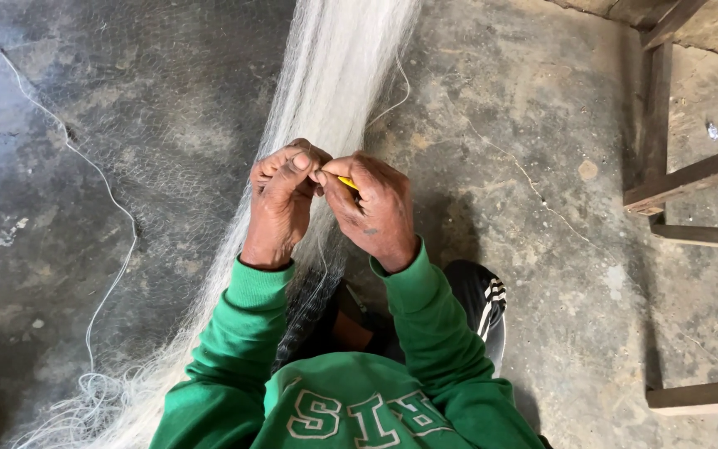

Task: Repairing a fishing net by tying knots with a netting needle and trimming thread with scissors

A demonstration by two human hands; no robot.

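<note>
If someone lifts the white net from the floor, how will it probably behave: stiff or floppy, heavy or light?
The white net is probably floppy: it lies in a loose bundle on the concrete floor and drapes below the left hand and right hand. Its fine, see-through mesh suggests lightness. The thin strands may snag easily.

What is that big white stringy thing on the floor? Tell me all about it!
It is a fine white net, made of very thin threads, almost see-through. Bunched into a long band, it runs from the top of the picture down past the person's knees to the bottom left, where it ends in loose tangles. It lies on the grey concrete floor. The left hand and right hand pinch it in the middle.
</note>
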